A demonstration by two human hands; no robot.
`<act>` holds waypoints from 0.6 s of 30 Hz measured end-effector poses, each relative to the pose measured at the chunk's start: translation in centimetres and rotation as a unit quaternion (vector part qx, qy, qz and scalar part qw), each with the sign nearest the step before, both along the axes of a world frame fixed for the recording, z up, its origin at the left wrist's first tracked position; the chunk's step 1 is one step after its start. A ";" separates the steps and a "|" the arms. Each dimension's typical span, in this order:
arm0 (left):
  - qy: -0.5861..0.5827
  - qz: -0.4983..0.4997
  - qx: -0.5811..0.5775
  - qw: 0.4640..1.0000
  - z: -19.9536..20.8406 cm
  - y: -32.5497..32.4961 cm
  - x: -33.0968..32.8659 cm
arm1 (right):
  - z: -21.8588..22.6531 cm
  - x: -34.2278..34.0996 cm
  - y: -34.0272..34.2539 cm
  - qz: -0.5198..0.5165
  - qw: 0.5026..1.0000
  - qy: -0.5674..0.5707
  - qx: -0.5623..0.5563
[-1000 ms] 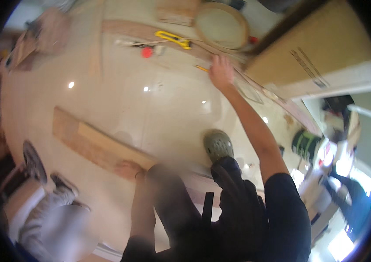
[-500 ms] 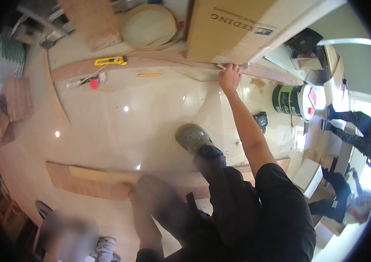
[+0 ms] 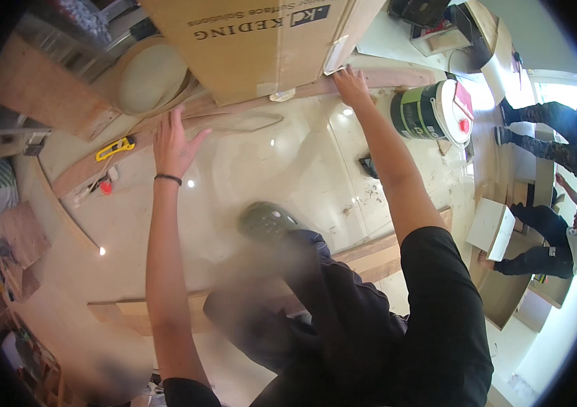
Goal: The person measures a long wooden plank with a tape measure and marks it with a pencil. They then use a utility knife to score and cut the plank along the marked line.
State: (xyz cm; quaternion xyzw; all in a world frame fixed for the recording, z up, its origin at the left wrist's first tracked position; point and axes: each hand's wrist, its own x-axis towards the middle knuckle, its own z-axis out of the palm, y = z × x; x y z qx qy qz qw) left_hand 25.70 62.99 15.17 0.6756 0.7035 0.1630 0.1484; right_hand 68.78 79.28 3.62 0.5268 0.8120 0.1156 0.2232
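A large brown cardboard box [image 3: 247, 57] stands on the far side of the floor, upside-down lettering toward me. My right hand [image 3: 352, 88] grips its lower right corner, beside a pale torn strip of tape or flap; the fingertips are partly hidden. My left hand [image 3: 177, 146], a dark band at its wrist, reaches toward the box's left side. Its fingers are spread and hold nothing. Close to the left hand, a yellow utility knife [image 3: 116, 148] lies on a long, curved reddish board [image 3: 74, 173].
To the right stands a green-and-black bucket [image 3: 416, 112] with a white lid. A round hoop-shaped piece [image 3: 154, 78] and a wooden board [image 3: 44, 85] lie at the far left. Long planks [image 3: 376, 261] lie near my legs. Two people are at the right, near a white box [image 3: 490, 229].
My left hand has risen from the plank by my knee and stretched forward, opening toward the box. The right hand stays at the box's corner. My view has shifted, and the box sits further left.
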 end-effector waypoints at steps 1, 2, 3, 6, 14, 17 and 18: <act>-0.043 0.019 0.091 0.995 0.1 1.4 1.6 | 0.1 0.3 0.7 0.019 0.999 0.000 -0.026; -0.085 0.052 0.138 0.985 0.2 2.9 3.5 | 0.1 0.6 1.0 0.032 0.998 -0.005 -0.051; -0.169 0.064 0.168 0.969 0.3 4.5 5.6 | 0.3 0.7 1.1 0.038 0.998 -0.002 -0.045; -0.344 0.111 0.232 0.903 1.7 8.2 8.8 | 0.7 0.6 1.2 0.045 0.998 -0.011 -0.036; -0.403 0.141 0.300 0.853 2.7 12.1 9.6 | 1.3 1.0 0.8 0.029 0.998 0.053 -0.013; -0.361 0.142 0.310 0.868 2.4 13.3 9.3 | 2.0 0.8 0.9 0.026 0.999 0.045 -0.015; -0.353 0.140 0.316 0.870 2.4 13.7 9.2 | 2.3 0.8 1.0 0.041 0.998 0.041 -0.004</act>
